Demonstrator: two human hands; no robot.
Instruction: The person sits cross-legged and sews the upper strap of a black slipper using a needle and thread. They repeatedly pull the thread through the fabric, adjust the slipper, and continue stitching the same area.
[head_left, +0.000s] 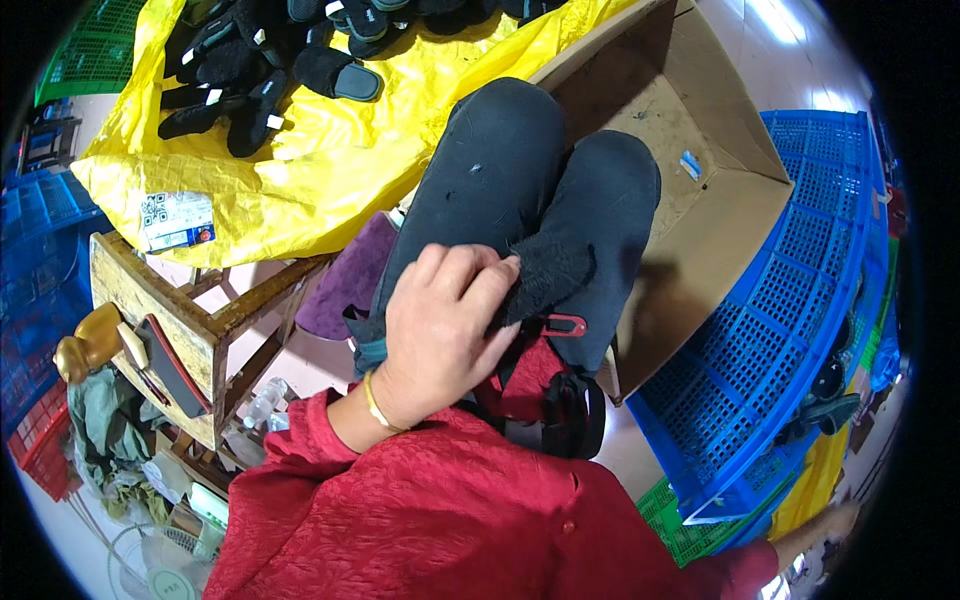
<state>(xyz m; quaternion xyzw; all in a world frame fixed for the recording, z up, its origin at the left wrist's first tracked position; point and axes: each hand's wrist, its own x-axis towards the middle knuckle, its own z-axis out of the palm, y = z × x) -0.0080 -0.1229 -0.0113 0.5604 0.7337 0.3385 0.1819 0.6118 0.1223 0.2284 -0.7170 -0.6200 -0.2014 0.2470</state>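
Observation:
My left hand (450, 320), a yellow bangle at its wrist, is closed around one end of a black fuzzy slipper (550, 275). The slipper rests over my dark-trousered lap, and the fingers hide its near end. Just below it, a small red looped piece (565, 325) lies on my thigh. My right arm stretches far out to the right, and my right hand (836, 522) shows only small and dim at the picture's rim. Its fingers cannot be made out. Close above it, dark slippers (822, 415) sit by the blue crates.
Several black slippers (345, 75) lie on a yellow plastic sheet (300, 200) ahead. An open cardboard box (740, 210) stands right of my knees, beside blue plastic crates (750, 350). At left is a worn wooden stool (160, 330) with a gold-coloured object (90, 345) on it.

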